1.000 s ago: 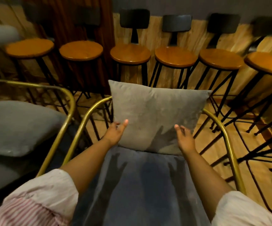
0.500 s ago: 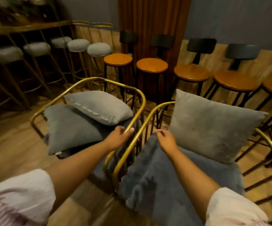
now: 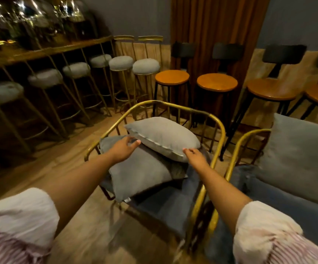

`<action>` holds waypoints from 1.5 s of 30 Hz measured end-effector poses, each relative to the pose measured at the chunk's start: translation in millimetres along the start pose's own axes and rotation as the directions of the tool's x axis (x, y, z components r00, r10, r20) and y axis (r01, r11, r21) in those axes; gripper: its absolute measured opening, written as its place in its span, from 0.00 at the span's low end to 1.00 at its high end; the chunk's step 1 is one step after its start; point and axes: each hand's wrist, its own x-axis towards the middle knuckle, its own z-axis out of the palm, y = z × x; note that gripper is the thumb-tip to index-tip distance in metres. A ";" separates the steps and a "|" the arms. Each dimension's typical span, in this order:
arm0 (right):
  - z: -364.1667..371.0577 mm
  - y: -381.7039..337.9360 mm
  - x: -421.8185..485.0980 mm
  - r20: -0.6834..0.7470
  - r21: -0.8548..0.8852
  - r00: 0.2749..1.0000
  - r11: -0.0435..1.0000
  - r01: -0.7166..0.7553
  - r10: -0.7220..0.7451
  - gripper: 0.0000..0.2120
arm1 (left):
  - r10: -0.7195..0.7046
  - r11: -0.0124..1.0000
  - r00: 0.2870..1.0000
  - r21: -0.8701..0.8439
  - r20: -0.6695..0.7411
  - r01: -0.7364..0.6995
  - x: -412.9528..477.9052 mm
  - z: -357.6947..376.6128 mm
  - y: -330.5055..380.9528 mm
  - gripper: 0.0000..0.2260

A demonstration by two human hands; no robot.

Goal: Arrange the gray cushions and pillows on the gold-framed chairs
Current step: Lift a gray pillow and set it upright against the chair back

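The light gray pillow [image 3: 163, 138] lies flat atop a darker gray cushion [image 3: 139, 168] in the left gold-framed chair [image 3: 175, 104]. The left hand [image 3: 124, 147] sits at the pillow's near left corner, fingers loosely curled, touching its edge. The right hand [image 3: 195, 156] rests at the pillow's near right corner, fingers bent onto the seam; whether either hand grips cannot be told. Both arms are extended forward. A second pillow [image 3: 299, 159] stands upright in the right chair [image 3: 249, 136].
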 end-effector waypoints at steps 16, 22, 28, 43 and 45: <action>9.7 19.2 245.3 -0.092 0.167 0.902 0.900 -0.403 0.421 0.34 | -0.169 0.984 0.983 -0.043 0.075 0.173 308.4 -2.2 -23.3 0.28; 22.0 36.6 330.7 -0.086 0.226 0.810 0.803 -0.552 0.581 0.36 | -0.286 0.950 0.948 -0.091 0.141 0.300 433.3 36.2 -41.7 0.31; 27.3 77.5 375.9 -0.036 0.262 0.810 0.788 -0.557 0.585 0.48 | -0.431 0.903 0.886 0.077 0.174 0.424 515.3 73.1 -75.8 0.43; 30.8 80.7 344.6 0.024 0.549 0.827 0.684 -0.481 0.562 0.52 | -0.362 0.909 0.905 -0.130 0.222 0.396 498.5 56.8 -105.2 0.44; 30.1 63.7 320.3 0.004 0.587 0.859 0.694 -0.417 0.513 0.48 | -0.310 0.921 0.930 -0.179 0.196 0.345 470.4 39.7 -104.1 0.42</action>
